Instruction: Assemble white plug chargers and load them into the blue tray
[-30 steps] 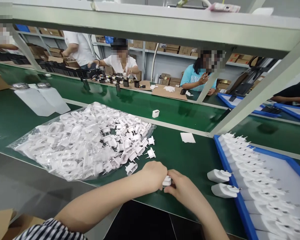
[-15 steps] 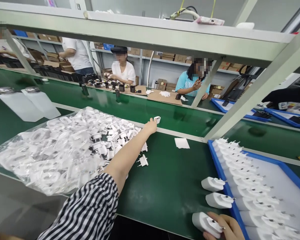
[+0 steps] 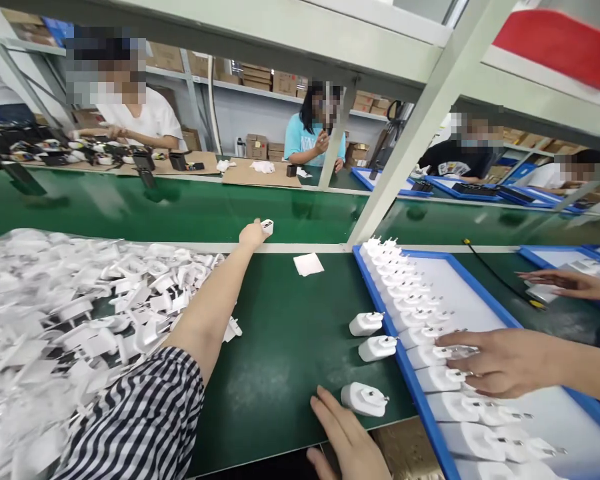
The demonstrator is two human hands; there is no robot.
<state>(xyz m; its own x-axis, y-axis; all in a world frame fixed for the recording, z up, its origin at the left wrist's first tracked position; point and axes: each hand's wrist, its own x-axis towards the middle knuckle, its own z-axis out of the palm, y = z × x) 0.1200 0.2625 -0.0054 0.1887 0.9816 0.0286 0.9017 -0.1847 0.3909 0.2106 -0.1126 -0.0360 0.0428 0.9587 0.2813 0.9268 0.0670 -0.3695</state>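
My left hand [image 3: 253, 236], at the end of a stretched arm in a checked sleeve, is closed on a white charger housing [image 3: 267, 227] over the green belt. Low in the view, my right hand [image 3: 353, 443] has its fingers apart and holds nothing. Just beyond its fingertips a white plug charger [image 3: 363, 399] lies on the green tabletop. Two more white chargers, a nearer one [image 3: 377, 348] and a farther one [image 3: 366, 324], lie by the blue-rimmed tray [image 3: 420, 437]. A heap of white plug parts [image 3: 130, 287] spreads out at the left.
A co-worker's hand [image 3: 500, 360] reaches over the chargers in the tray; another hand [image 3: 575, 283] is farther right. A white paper piece [image 3: 309, 264] lies mid-table. A slanted metal post [image 3: 410, 133] stands behind the tray. People work across the belt [image 3: 205, 213].
My right hand has let go of the charger, which now stays on the table. The view has turned right, and a co-worker's hands have appeared at the right. My left hand still holds the housing.
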